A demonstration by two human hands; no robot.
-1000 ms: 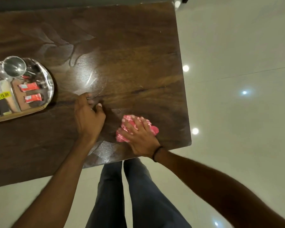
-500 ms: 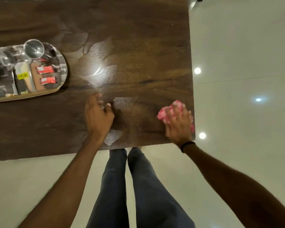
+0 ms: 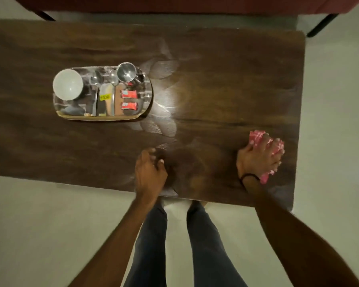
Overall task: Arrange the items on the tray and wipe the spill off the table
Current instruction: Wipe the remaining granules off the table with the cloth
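We see our right hand point(image 3: 257, 160) pressing a pink cloth point(image 3: 256, 137) onto the wooden table point(image 3: 236, 69) near its right end, fingers spread over it rather than clutching. Our left hand point(image 3: 149, 175) rests on the near edge, fingers bent, holding nothing. Wet streaks point(image 3: 164, 112) shine beside the tray point(image 3: 104, 118), which carries a white bowl point(image 3: 67, 84), steel cup point(image 3: 126, 71) and red packets point(image 3: 129, 94)
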